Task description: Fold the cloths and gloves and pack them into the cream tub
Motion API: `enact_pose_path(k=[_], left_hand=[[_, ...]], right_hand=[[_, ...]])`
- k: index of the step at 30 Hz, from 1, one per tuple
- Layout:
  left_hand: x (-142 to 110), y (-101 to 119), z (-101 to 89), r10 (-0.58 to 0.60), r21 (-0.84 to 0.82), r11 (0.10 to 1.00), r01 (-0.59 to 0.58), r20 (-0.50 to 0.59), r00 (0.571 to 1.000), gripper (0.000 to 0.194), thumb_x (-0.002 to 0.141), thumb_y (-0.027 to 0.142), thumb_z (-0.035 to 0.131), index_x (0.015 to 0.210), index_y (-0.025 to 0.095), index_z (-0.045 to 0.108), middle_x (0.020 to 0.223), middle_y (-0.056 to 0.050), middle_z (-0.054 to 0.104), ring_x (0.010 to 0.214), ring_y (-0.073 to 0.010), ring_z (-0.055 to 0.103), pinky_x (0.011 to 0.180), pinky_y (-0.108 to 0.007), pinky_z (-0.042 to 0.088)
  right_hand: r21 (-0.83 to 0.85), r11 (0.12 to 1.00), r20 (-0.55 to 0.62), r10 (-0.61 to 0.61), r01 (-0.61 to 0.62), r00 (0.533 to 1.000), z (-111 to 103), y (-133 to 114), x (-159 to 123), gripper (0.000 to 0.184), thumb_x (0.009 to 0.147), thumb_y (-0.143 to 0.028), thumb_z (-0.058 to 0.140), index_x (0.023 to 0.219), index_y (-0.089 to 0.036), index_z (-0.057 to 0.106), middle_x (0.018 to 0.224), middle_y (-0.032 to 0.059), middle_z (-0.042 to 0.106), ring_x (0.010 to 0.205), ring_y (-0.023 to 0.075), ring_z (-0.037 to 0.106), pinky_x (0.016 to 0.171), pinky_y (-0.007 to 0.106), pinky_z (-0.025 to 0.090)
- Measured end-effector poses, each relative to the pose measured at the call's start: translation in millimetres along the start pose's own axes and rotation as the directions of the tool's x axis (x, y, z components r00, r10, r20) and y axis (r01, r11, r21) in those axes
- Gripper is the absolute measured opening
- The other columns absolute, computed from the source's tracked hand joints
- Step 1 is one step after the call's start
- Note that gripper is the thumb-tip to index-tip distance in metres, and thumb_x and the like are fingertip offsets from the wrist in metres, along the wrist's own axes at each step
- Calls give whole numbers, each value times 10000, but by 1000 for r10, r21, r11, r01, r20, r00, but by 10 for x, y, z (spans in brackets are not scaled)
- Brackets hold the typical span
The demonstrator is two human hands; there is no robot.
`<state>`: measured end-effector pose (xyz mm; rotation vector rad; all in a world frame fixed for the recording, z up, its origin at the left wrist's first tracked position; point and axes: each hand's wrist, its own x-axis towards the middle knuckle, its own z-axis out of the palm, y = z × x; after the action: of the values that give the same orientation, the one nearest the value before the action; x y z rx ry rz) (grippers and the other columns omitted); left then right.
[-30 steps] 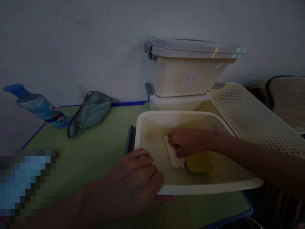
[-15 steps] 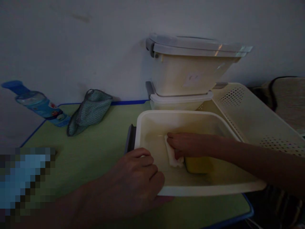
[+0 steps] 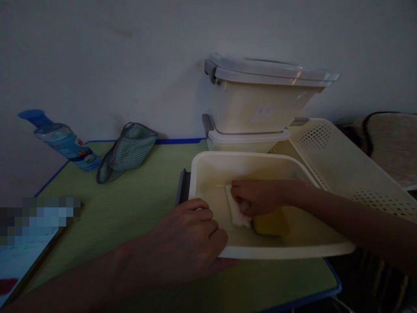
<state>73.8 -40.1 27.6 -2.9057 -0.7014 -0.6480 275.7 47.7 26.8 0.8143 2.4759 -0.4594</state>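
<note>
A cream plastic bin (image 3: 276, 252) with a grey side handle (image 3: 184, 187) sits tilted on the table. My left hand (image 3: 198, 234) is closed over its near left corner, fingers on the rim and thumb underneath. Inside the bin, my right hand (image 3: 252, 198) pinches a folded white cloth (image 3: 235, 211) against the floor. Beside the cloth and partly under my right hand lies a yellow piece (image 3: 272, 224) with a dark edge, perhaps a sponge. My right palm hides part of both.
Behind stands a lidded box (image 3: 260, 108) against the wall. A perforated cream basket (image 3: 352, 169) is at the right. On the green table (image 3: 143, 195) are a blue bottle (image 3: 70, 145), a mesh bag (image 3: 132, 150) and a flat framed panel (image 3: 29, 256), partly pixelated.
The view has shifted slightly, moving the table items a little to the right. My right hand has curled slightly on the cloth; my left hand keeps its hold on the rim.
</note>
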Motion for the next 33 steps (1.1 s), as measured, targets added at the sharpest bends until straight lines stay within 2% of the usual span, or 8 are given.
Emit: enact_pose_path(k=[3, 6, 8, 10, 16, 20, 26, 33], left_hand=[[0, 2, 9, 2, 20, 1000, -2, -14, 1000, 391, 925, 354, 368, 604, 181, 509, 516, 13, 563, 520, -133, 500, 617, -289, 376], [-4, 0, 12, 4, 22, 1000, -4, -3, 1000, 388, 921, 368, 377, 610, 179, 513, 525, 11, 575, 530, -130, 506, 631, -288, 379], [-4, -3, 8, 5, 21, 1000, -5, 9, 1000, 386, 920, 371, 379, 617, 178, 519, 535, 12, 588, 541, -130, 518, 654, -288, 387], [0, -6, 0, 8, 16, 1000, -8, 14, 1000, 391, 922, 367, 375, 612, 178, 519, 536, 16, 592, 540, -130, 526, 654, -288, 391], [18, -11, -19, 16, 6, 1000, -16, -26, 1000, 453, 948, 334, 285, 588, 179, 513, 518, 18, 578, 521, -133, 529, 614, -284, 393], [19, -6, -18, 3, 4, 1000, -3, -31, 1000, 458, 950, 326, 276, 588, 178, 515, 511, 17, 571, 514, -132, 520, 623, -285, 399], [15, 9, -10, -22, -9, 1000, 21, -31, 999, 496, 960, 320, 215, 590, 180, 514, 519, 14, 567, 519, -131, 503, 619, -284, 389], [9, -9, -14, 4, -8, 1000, -4, 24, 1000, 374, 922, 350, 381, 611, 181, 505, 537, 15, 584, 548, -132, 528, 642, -289, 386]], right_hand=[[111, 992, -49, -47, 52, 998, -72, 78, -32, 119, 679, -87, 522, 769, -122, 592, 808, 54, 594, 720, 144, 537, 670, 256, 419], [140, 988, -174, -42, 67, 984, -120, 95, -43, 80, 749, -168, 545, 804, -120, 577, 759, 39, 575, 704, 139, 517, 661, 251, 403], [131, 990, -231, -18, 50, 973, -127, 70, -46, 223, 765, -292, 596, 890, -110, 567, 777, 40, 572, 687, 141, 505, 638, 251, 395], [102, 994, -250, -6, 32, 968, -114, 32, -50, 376, 710, -351, 673, 955, -93, 551, 823, 51, 576, 700, 150, 506, 630, 253, 392], [-13, 1000, -162, 16, -19, 987, 3, -10, -10, 540, 531, -336, 802, 934, -81, 548, 868, 73, 572, 745, 191, 535, 663, 285, 414], [-18, 998, -138, 55, -58, 989, 61, 5, 50, 625, 503, -411, 790, 983, -100, 537, 939, 93, 572, 826, 234, 552, 739, 330, 434], [-23, 995, -126, 91, -94, 988, 72, -9, 72, 645, 495, -418, 781, 1004, -111, 532, 911, 84, 578, 804, 234, 564, 703, 326, 440], [1, 999, -72, 42, -42, 997, -7, 10, 57, 644, 488, -344, 807, 1007, -68, 544, 945, 105, 586, 816, 230, 559, 722, 318, 448]])
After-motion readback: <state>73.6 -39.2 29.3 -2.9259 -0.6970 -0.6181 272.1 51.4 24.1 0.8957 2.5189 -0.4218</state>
